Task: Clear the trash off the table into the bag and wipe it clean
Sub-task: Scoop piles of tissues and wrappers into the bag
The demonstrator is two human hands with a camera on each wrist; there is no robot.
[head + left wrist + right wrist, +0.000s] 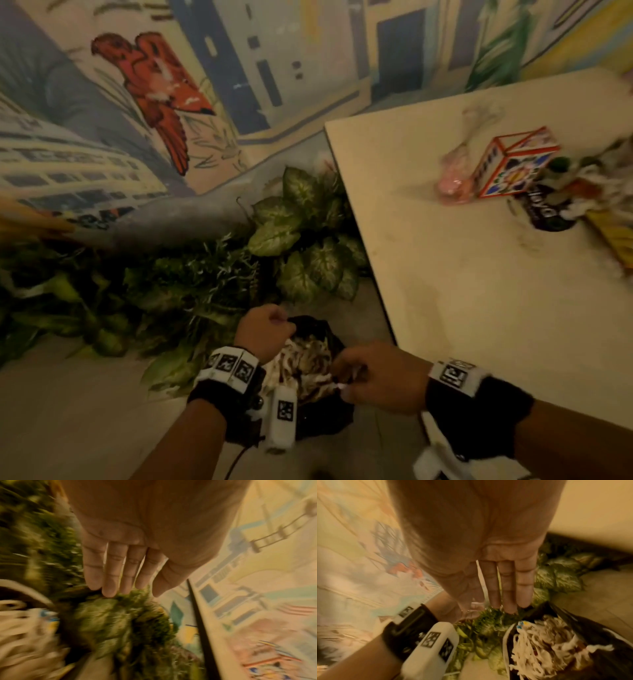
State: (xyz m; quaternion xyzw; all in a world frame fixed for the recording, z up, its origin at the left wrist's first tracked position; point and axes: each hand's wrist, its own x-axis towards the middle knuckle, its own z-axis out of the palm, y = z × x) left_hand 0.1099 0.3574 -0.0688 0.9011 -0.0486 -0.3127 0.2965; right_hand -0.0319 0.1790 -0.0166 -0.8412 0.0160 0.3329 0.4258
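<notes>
Your two hands meet over a black trash bag (pixel 315 407) on the floor, just off the near corner of the pale table (pixel 462 274). The bag sits directly beneath and between your hands, its mouth open and stuffed with shredded white paper (pixel 301 363). From the head camera your left hand (pixel 265 330) looks curled at the bag's far rim, yet its own wrist view shows the fingers (pixel 109 574) straight and close together with nothing between them, so whether it grasps the rim cannot be told. Your right hand (pixel 380 375) hovers at the near rim with something small and whitish at the fingertips; its wrist view shows the fingers (pixel 506 588) extended over the bag, and a pinch cannot be confirmed.

More trash waits on the table, well apart from your hands: a patterned carton (pixel 513 164) edged in red, a pink plastic wrapper (pixel 455 181) just beside it, and a heap of crumpled wrappers (pixel 589 192) at the right edge. Leafy plants (pixel 301 233) line the floor below a painted mural (pixel 147 85)
</notes>
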